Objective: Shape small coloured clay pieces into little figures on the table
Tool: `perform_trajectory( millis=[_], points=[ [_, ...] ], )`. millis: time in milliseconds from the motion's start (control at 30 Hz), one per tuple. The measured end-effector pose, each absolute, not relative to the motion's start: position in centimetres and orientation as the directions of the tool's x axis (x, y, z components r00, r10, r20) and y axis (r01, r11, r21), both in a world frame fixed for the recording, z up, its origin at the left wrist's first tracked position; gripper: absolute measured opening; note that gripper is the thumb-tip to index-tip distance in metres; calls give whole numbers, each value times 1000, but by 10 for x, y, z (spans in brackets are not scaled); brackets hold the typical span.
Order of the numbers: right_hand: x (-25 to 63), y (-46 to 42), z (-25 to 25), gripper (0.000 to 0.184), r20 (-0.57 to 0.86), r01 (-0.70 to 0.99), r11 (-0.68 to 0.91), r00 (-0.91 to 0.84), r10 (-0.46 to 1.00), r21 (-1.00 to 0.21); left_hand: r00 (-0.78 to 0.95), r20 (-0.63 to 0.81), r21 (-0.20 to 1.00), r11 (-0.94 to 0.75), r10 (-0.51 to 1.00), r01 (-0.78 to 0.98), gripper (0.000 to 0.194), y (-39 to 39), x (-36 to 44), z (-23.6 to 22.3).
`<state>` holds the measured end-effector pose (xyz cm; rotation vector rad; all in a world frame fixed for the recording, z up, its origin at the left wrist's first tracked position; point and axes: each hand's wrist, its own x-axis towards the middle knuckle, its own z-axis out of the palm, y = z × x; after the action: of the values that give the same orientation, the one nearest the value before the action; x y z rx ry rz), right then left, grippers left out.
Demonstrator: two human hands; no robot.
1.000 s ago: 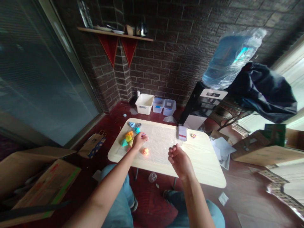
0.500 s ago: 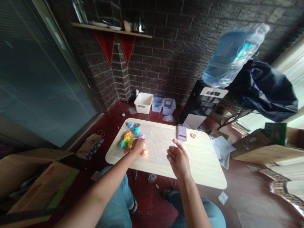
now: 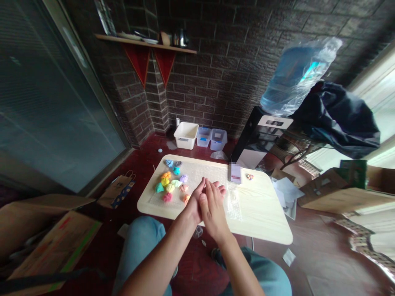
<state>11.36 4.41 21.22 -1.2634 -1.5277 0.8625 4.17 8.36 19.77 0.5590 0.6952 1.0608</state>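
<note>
Above the front of the table, my left hand (image 3: 194, 204) and my right hand (image 3: 213, 207) are pressed palm to palm, the right lying over the left. Whatever may be between the palms is hidden. To their left, several small lumps of coloured soft clay sit on a sheet of bubble wrap (image 3: 205, 170). Nearest my hands are an orange lump (image 3: 186, 198) and a pale pink lump (image 3: 184, 188). A purple lump (image 3: 184, 178), a pale green one (image 3: 176, 183), a yellow one (image 3: 170, 188) and a crimson one (image 3: 167, 197) lie close by.
The pale table (image 3: 262, 213) also bears a phone (image 3: 235, 173) and a small multicoloured lump (image 3: 249, 176). Plastic bins (image 3: 186, 135) stand behind it. A water dispenser (image 3: 262, 131) is at the back right, and a cardboard box (image 3: 58, 246) at the left.
My left hand has left the clay lumps and moved right. My right hand has moved left to meet it, and the palms are now together.
</note>
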Motion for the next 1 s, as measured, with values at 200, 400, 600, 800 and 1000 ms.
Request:
perform_trajectory(
  millis=[200,400,600,800,1000],
  points=[
    [119,39,226,58,270,338,261,-21,963,-904,464,-338,228,550,819,-803,18,71,34,209],
    [132,35,231,45,288,269,249,118,950,-930,479,-318,173,546,819,-820,39,59,23,217],
    [133,13,228,33,229,151,213,97,969,-965,355,-221,335,413,908,-847,54,52,16,228],
    [129,5,234,26,294,175,280,64,954,-944,336,-262,351,413,905,-840,54,51,15,235],
    [129,13,229,32,348,285,319,56,936,-904,448,-229,400,503,864,-766,45,40,14,248]
  ],
)
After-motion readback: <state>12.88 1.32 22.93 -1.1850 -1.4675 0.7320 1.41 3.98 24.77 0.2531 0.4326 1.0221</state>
